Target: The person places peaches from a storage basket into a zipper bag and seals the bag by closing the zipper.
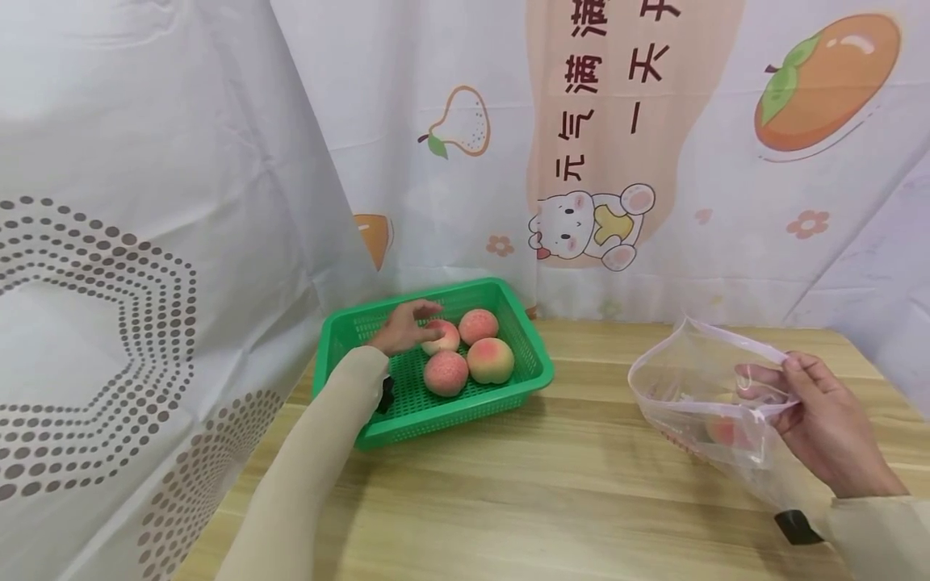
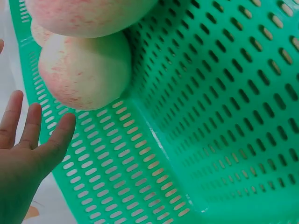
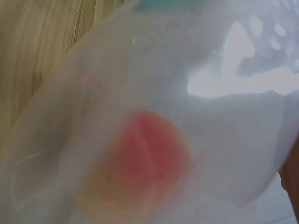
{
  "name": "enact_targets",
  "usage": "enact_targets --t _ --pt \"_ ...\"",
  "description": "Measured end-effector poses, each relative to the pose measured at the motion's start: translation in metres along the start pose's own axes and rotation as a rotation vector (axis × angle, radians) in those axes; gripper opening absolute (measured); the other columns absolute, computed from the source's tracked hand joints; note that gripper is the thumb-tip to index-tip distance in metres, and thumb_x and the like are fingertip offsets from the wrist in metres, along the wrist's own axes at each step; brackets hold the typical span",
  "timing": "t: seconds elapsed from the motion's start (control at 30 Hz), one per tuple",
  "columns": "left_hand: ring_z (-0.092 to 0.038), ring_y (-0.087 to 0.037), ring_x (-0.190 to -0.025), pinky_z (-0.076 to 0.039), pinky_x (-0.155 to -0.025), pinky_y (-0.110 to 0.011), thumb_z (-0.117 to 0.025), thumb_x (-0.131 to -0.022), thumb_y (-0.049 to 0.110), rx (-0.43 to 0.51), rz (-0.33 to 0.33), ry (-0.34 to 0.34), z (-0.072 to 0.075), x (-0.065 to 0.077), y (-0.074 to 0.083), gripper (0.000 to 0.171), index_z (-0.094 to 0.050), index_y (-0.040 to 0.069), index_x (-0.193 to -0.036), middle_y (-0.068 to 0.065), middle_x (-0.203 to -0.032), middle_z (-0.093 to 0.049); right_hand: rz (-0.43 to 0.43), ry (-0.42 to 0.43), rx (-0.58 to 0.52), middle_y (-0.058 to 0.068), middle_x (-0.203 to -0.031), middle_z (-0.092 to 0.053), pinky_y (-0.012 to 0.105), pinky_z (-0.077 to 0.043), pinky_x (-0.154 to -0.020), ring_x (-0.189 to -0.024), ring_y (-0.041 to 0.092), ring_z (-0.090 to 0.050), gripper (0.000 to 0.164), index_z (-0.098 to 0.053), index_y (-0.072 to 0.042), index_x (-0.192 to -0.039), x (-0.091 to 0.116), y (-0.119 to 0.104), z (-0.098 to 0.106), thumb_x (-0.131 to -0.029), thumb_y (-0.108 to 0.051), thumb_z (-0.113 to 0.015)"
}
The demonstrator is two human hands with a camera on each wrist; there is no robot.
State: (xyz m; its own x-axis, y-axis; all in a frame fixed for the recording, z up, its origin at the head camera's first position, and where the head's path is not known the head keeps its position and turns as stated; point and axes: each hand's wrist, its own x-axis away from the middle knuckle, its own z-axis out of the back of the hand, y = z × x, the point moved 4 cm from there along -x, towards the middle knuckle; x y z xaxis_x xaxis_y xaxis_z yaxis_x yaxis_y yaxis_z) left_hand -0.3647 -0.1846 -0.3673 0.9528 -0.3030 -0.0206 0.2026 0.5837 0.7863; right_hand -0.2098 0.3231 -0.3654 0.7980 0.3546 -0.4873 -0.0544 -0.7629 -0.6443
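Observation:
My left hand (image 1: pixel 407 327) reaches over the green plastic basket (image 1: pixel 436 426), its fingers spread and slightly bent beside a peach (image 1: pixel 445 342). In the left wrist view the fingers (image 2: pixel 58 140) stand apart from the nearest peach (image 2: pixel 84 70). Several peaches sit together in the basket, among them a redder one (image 1: pixel 446 374) and a yellow-green one (image 1: pixel 490 361). At the right, my right hand (image 1: pixel 828 424) grips the rim of a clear plastic bag (image 1: pixel 676 403), whose mouth gapes. Through its film shows a red-yellow peach (image 3: pixel 145 163), blurred by the plastic.
Under the basket and bag lies a wood-grain table (image 1: pixel 552 500). Behind it hangs a white printed curtain (image 1: pixel 436 218), and another dotted cloth (image 1: pixel 145 323) hangs on the left. The basket's raised rim surrounds the peaches.

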Motion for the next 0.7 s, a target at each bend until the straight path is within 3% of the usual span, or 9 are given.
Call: enact_targets --t 0.3,0.5,0.7 --pt "-0.039 -0.040 -0.138 -0.041 -0.107 -0.051 -0.071 -0.094 0.015 -0.033 0.041 -0.010 0.000 -0.003 -0.019 0.057 -0.048 0.000 -0.144 -0.020 -0.148 -0.045 0.033 0.020 0.051 0.028 -0.123 -0.063 0.034 -0.059 -0.076 -0.102 0.036 -0.069 0.047 -0.053 0.002 -0.122 0.001 0.000 0.001 -0.108 -0.005 -0.009" --pt "-0.039 -0.044 -0.137 -0.042 -0.106 -0.051 -0.072 -0.093 0.010 -0.018 0.035 -0.018 -0.003 -0.005 -0.021 0.061 -0.045 -0.003 -0.146 -0.025 -0.150 -0.040 0.020 -0.001 0.033 0.028 -0.124 -0.063 0.034 -0.059 -0.076 -0.104 0.036 -0.069 0.048 -0.055 0.002 -0.121 0.000 0.000 -0.001 -0.108 -0.006 -0.009" --pt "-0.042 -0.040 -0.134 -0.043 -0.104 -0.050 -0.074 -0.092 0.010 -0.006 0.075 -0.015 -0.010 -0.009 -0.024 0.061 -0.047 0.000 -0.146 -0.022 -0.148 -0.043 0.004 -0.039 0.025 0.027 -0.128 -0.060 0.034 -0.059 -0.079 -0.108 0.036 -0.067 0.050 -0.054 0.001 -0.124 0.003 0.001 -0.003 -0.108 -0.006 -0.007"
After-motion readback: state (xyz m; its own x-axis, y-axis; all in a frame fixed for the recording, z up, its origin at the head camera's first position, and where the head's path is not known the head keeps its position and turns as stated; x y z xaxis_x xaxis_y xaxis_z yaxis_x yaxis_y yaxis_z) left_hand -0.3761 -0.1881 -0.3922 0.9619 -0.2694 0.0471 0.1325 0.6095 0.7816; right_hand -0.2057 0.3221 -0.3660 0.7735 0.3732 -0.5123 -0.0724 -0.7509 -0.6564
